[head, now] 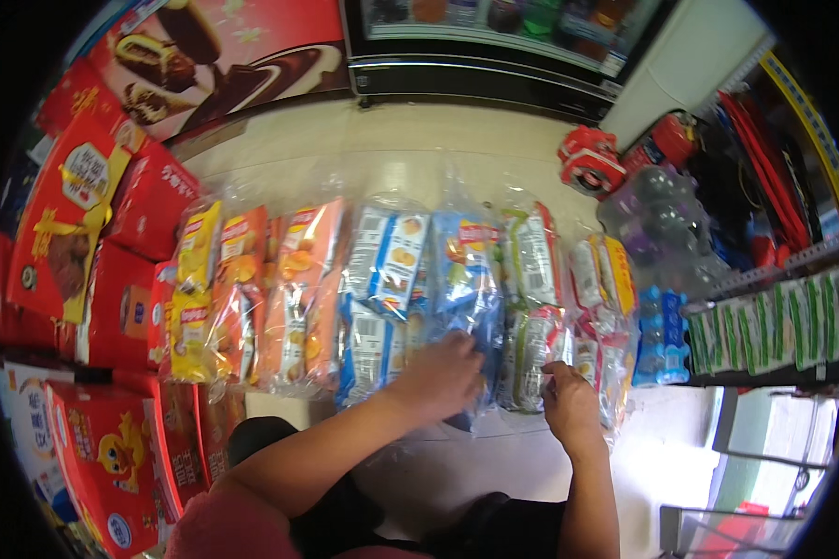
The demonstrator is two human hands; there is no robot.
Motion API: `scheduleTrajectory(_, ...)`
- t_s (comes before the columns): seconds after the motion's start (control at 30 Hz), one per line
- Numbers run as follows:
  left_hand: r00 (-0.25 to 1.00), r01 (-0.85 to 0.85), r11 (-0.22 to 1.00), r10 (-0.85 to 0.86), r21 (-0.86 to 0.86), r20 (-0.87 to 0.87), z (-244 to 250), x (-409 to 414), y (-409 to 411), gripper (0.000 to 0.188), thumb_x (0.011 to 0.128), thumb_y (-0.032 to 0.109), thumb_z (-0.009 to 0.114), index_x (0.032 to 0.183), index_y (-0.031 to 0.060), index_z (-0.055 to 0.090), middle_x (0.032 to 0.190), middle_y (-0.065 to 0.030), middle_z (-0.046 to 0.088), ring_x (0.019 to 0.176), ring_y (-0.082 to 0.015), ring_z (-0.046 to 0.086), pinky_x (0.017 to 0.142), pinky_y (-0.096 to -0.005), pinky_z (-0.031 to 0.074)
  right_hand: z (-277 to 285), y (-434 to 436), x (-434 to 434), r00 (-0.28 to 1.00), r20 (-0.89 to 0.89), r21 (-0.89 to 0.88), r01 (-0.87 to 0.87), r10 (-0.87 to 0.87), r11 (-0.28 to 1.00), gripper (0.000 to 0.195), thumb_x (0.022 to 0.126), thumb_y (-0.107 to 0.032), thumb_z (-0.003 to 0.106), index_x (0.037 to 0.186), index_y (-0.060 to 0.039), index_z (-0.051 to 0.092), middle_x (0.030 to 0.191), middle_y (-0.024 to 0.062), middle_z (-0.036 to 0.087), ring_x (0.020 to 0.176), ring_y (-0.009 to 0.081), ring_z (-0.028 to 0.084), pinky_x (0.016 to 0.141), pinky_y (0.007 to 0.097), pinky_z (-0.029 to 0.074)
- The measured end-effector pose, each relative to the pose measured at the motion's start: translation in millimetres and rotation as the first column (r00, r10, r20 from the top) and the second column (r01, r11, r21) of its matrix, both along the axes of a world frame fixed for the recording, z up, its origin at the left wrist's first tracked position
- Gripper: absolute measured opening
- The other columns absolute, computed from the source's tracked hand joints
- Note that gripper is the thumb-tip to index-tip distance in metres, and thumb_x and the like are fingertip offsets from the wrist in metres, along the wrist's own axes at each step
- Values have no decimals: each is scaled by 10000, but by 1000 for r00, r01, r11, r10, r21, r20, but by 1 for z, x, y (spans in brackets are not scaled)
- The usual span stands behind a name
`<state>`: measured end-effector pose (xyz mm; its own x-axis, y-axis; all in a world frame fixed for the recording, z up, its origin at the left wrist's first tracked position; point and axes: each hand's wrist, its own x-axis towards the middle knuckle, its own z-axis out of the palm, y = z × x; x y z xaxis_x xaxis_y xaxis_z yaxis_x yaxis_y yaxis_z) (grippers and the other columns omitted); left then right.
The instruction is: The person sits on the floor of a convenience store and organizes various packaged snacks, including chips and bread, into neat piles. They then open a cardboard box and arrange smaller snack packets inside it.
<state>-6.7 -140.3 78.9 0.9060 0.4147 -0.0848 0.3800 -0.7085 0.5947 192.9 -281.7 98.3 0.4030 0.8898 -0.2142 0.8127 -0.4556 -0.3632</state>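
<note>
A row of clear plastic bags, each packed with crisp packets, stretches across the floor before me. My left hand (449, 372) rests with curled fingers on the lower part of a bag of blue Lay's packets (465, 258); its fingertips are partly hidden. Blue-and-white packets (384, 262) lie just left of it. My right hand (575, 404) is bent over the edge between a bag of green-and-red packets (529, 335) and one with yellow and pink packets (601, 279). Whether its fingers pinch the film is unclear. Farther left lie orange packets (297, 279) and yellow packets (190, 328).
Red cartons (101, 447) are stacked along the left side. A drinks fridge (482, 77) stands beyond the tiled floor (391, 133). At right are a fire extinguisher (671, 140), shrink-wrapped bottles (657, 209), blue-capped water bottles (661, 335) and a shelf of green-and-white packets (769, 325).
</note>
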Motion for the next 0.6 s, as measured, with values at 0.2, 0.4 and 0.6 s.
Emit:
scheduleTrajectory(0.2,995,-90,987,95,130,-33,6,2,13,471,825,268,693,1196,-5,598,1339,-215,504,1281,-366,456,1069,-418,392,-2,-8,12,999,52,105,12,-18,994,192,787,-6,618,974,-47,605,846,199,661,796,372,657,685,459,507)
scheduleTrajectory(0.4,964,-165,974,193,158,-184,6,-9,27,505,833,324,695,1235,34,597,1396,-226,472,1351,-375,397,1102,-443,355,-7,-39,93,929,107,54,350,-353,935,105,808,-12,577,867,-30,661,798,186,681,770,331,666,681,417,507)
scheduleTrajectory(0.6,961,-158,981,179,113,-212,16,-4,22,540,844,333,692,1273,24,580,1436,-247,428,1380,-384,354,1131,-444,313,1,-31,90,944,-182,190,309,-276,932,133,809,-86,673,929,-27,672,934,202,675,860,324,642,778,400,496)
